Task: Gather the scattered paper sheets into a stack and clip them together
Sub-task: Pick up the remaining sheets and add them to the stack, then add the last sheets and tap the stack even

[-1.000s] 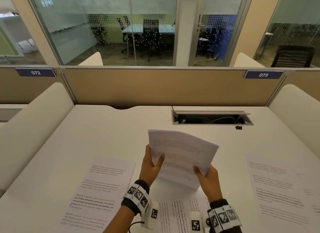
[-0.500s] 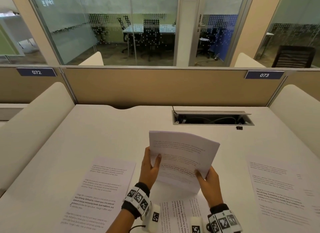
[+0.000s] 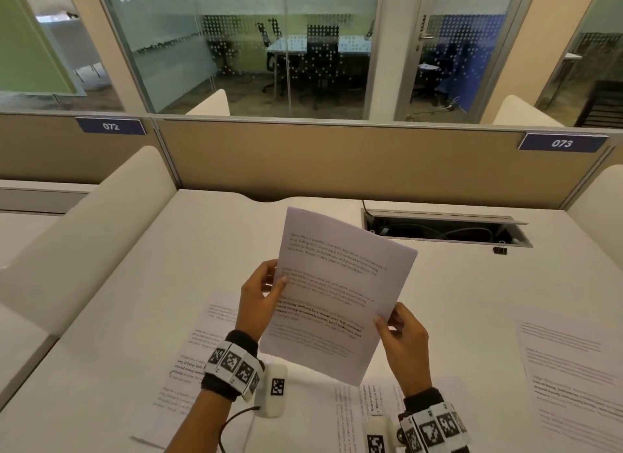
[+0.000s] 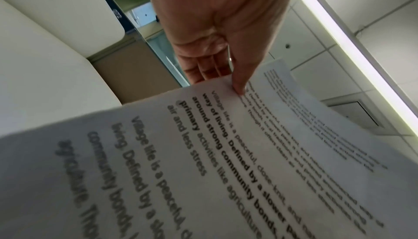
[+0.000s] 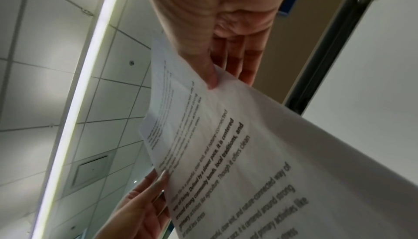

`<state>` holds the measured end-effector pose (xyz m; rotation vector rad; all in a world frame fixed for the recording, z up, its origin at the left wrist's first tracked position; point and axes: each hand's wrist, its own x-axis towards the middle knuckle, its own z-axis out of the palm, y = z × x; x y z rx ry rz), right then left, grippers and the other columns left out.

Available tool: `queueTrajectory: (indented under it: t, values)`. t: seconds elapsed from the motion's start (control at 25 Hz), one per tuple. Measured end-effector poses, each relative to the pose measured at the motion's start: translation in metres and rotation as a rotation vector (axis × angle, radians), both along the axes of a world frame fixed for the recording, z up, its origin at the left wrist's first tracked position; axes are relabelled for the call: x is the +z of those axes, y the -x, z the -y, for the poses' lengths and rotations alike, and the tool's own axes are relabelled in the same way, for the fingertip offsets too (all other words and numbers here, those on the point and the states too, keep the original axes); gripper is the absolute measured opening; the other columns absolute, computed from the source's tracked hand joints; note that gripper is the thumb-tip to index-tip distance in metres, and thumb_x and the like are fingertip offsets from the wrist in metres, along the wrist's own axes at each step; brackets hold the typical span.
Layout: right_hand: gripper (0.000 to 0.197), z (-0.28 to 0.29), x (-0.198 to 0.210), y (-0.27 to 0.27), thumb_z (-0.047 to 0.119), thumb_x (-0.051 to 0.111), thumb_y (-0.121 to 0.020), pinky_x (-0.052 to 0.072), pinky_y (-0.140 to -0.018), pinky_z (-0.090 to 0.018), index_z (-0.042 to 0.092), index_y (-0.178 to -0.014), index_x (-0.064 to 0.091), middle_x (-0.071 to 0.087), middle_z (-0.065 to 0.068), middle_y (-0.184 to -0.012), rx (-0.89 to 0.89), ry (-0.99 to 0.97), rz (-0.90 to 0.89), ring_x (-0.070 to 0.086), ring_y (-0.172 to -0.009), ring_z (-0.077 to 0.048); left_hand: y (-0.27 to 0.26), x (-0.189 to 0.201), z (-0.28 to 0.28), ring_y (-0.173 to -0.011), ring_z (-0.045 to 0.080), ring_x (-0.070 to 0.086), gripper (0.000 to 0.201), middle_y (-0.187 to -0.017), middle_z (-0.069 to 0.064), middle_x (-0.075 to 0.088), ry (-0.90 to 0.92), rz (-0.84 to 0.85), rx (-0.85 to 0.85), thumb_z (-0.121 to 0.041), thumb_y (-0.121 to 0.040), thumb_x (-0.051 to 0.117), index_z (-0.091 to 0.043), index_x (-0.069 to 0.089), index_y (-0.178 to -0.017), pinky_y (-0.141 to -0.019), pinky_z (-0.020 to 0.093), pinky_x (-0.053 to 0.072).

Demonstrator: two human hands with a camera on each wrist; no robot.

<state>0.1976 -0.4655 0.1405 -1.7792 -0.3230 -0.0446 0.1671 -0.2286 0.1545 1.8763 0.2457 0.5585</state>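
Both hands hold a small sheaf of printed paper sheets (image 3: 340, 284) up off the white desk (image 3: 118, 317), tilted to the right. My left hand (image 3: 266, 290) pinches its left edge, thumb on the front (image 4: 239, 85), fingers behind. My right hand (image 3: 397, 327) pinches the lower right edge the same way (image 5: 211, 78). Loose sheets still lie flat: one at the left (image 3: 199, 358), one under my wrists (image 3: 357, 415), one at the right (image 3: 573, 368). A small black binder clip (image 3: 500, 250) sits by the cable tray.
An open cable tray (image 3: 445, 230) is set into the desk at the back right. Beige partitions (image 3: 337, 162) and cushioned side dividers (image 3: 84, 236) fence the desk in. Glass walls stand beyond.
The held sheets have risen higher and stand more upright, tilted clockwise. Both hands kept their pinch on the edges.
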Motion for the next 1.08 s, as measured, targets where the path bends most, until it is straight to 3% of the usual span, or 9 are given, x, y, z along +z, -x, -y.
queueTrajectory:
  t: [0.16, 0.32, 0.52, 0.68, 0.76, 0.96, 1.08]
  values:
    - [0.026, -0.045, -0.018, 0.01, 0.007, 0.059, -0.083, 0.058, -0.059, -0.023, 0.032, -0.085, 0.055, 0.067, 0.002, -0.09, 0.094, -0.045, -0.152, 0.066, -0.076, -0.015, 0.021, -0.007, -0.044, -0.079, 0.015, 0.065, 0.023, -0.094, -0.001, 0.066, 0.029, -0.117, 0.082, -0.016, -0.089, 0.052, -0.018, 0.057, -0.111, -0.06, 0.019, 0.054]
    - [0.024, -0.09, -0.055, 0.024, 0.003, 0.055, -0.084, 0.06, -0.06, -0.035, 0.026, -0.088, 0.056, 0.068, -0.009, -0.097, 0.139, -0.052, -0.376, 0.068, -0.082, -0.025, 0.046, -0.037, -0.087, -0.075, 0.018, 0.065, 0.024, -0.096, 0.008, 0.069, 0.031, -0.286, 0.154, -0.015, -0.087, 0.055, -0.016, 0.06, -0.111, -0.058, 0.023, 0.054]
    - [0.033, -0.13, -0.088, 0.04, -0.001, 0.052, -0.084, 0.06, -0.059, -0.035, 0.009, -0.116, 0.05, 0.064, -0.013, -0.101, 0.233, 0.008, -0.582, 0.065, -0.086, -0.027, 0.07, -0.075, -0.129, -0.079, 0.025, 0.063, 0.025, -0.099, 0.015, 0.067, 0.023, -0.448, 0.238, -0.009, -0.085, 0.057, -0.011, 0.061, -0.11, -0.064, 0.026, 0.053]
    - [0.048, -0.152, -0.091, 0.044, -0.006, 0.048, -0.081, 0.051, -0.041, -0.022, 0.017, -0.123, 0.042, 0.06, -0.005, -0.088, 0.321, 0.077, -0.641, 0.06, -0.07, -0.018, 0.076, -0.097, -0.153, -0.085, 0.03, 0.062, 0.027, -0.103, 0.02, 0.064, 0.03, -0.528, 0.275, -0.005, -0.085, 0.056, -0.009, 0.061, -0.11, -0.08, 0.04, 0.055]
    - [0.053, -0.159, -0.092, 0.044, -0.008, 0.046, -0.08, 0.049, -0.04, -0.021, 0.021, -0.124, 0.04, 0.058, -0.003, -0.085, 0.34, 0.091, -0.654, 0.059, -0.069, -0.02, 0.075, -0.103, -0.159, -0.086, 0.029, 0.06, 0.027, -0.105, 0.023, 0.064, 0.027, -0.548, 0.294, 0.0, -0.084, 0.055, -0.007, 0.062, -0.109, -0.087, 0.045, 0.053]
    - [0.054, -0.162, -0.105, 0.044, -0.002, 0.046, -0.081, 0.052, -0.05, -0.023, 0.017, -0.131, 0.036, 0.057, -0.007, -0.1, 0.317, 0.169, -0.629, 0.058, -0.088, -0.023, 0.074, -0.114, -0.161, -0.094, 0.028, 0.055, 0.032, -0.117, 0.021, 0.057, -0.018, -0.65, 0.288, 0.002, -0.085, 0.052, -0.005, 0.056, -0.116, -0.094, 0.043, 0.048]
    - [0.054, -0.15, -0.11, 0.044, 0.005, 0.046, -0.085, 0.054, -0.073, -0.031, 0.014, -0.135, 0.028, 0.052, -0.003, -0.107, 0.295, 0.269, -0.542, 0.055, -0.09, -0.018, 0.075, -0.119, -0.158, -0.111, 0.035, 0.053, 0.035, -0.125, 0.023, 0.052, -0.072, -0.708, 0.286, -0.005, -0.086, 0.052, -0.005, 0.053, -0.121, -0.099, 0.045, 0.044]
